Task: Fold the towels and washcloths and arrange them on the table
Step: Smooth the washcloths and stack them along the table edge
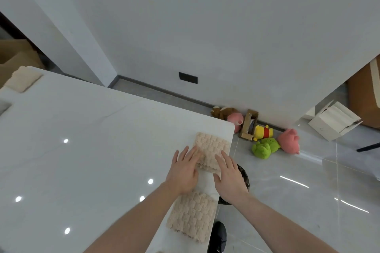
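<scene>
Both hands lie flat with straight fingers on a folded beige washcloth (212, 151) at the table's (92, 139) three o'clock corner: left hand (183, 172) at its nine o'clock edge, right hand (229, 176) at five. A second folded washcloth (192, 215) lies at six o'clock, apart.

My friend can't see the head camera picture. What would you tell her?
Both hands, left hand and right hand, press flat on a folded beige washcloth near the white table corner. Another folded washcloth lies nearer; plush toys sit on the floor.
</scene>
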Demonstrator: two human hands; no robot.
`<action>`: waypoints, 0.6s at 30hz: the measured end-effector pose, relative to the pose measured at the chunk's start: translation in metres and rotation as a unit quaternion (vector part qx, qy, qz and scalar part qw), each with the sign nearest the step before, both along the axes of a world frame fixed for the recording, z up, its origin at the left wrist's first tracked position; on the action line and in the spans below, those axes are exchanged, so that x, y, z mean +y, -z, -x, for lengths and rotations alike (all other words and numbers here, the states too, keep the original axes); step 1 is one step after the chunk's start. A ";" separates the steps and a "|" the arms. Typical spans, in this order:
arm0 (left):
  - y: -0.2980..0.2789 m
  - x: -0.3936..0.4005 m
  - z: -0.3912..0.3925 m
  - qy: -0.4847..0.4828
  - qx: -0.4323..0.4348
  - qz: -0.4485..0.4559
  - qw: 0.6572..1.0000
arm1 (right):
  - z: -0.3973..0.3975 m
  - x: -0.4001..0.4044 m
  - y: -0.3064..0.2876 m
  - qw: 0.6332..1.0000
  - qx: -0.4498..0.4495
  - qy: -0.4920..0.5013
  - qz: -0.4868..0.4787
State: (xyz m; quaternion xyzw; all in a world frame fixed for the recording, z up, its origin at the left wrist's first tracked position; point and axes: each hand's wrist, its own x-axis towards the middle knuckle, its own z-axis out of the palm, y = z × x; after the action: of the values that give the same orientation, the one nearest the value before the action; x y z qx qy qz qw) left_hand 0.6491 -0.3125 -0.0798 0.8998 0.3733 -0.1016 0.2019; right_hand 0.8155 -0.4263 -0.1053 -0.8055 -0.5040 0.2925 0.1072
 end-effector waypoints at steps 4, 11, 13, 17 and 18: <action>-0.015 -0.044 0.056 -0.054 -0.060 0.037 0.996 | 0.031 -0.038 -0.026 0.999 0.035 -0.006 -0.037; -0.015 -0.164 0.210 -0.108 -0.038 0.114 0.987 | 0.129 -0.134 -0.030 0.996 0.084 -0.034 -0.005; -0.013 -0.194 0.240 -0.078 -0.019 0.131 0.988 | 0.158 -0.154 -0.026 0.995 0.089 -0.040 0.027; -0.015 -0.225 0.267 -0.029 0.003 0.145 0.989 | 0.205 -0.181 -0.024 0.993 0.053 -0.064 0.081; -0.018 -0.227 0.268 -0.019 0.008 0.151 0.988 | 0.214 -0.186 -0.024 0.993 0.041 -0.073 0.089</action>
State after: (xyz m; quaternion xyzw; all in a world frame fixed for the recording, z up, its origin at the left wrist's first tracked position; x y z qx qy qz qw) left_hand 0.3807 -0.5400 -0.0615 0.8508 0.3729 -0.1602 0.3339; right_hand 0.6013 -0.6121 -0.0817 -0.7603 -0.5285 0.3761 0.0341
